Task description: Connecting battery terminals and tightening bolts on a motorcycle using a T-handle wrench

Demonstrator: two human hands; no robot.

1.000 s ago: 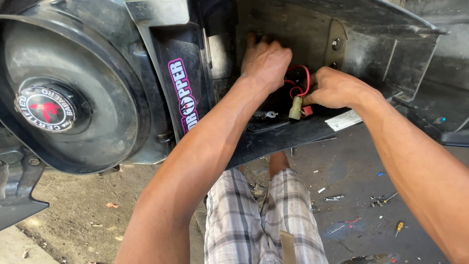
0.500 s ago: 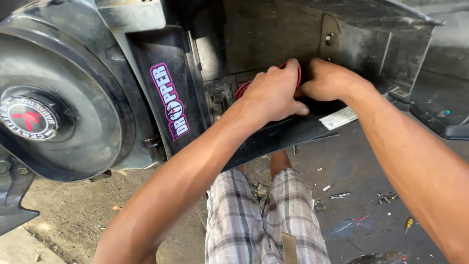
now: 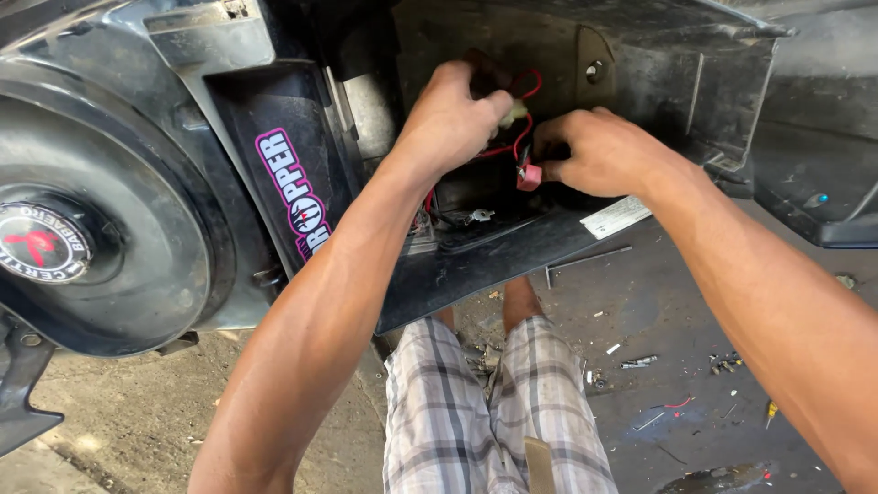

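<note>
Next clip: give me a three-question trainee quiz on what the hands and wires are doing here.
1. True or false: the left hand pinches a pale connector.
2. What colour is the cap at the right hand?
3. The red wires run: A) across the floor, B) inside the black compartment, C) around the round cover.

Key: 1 true; 2 red; 3 B.
</note>
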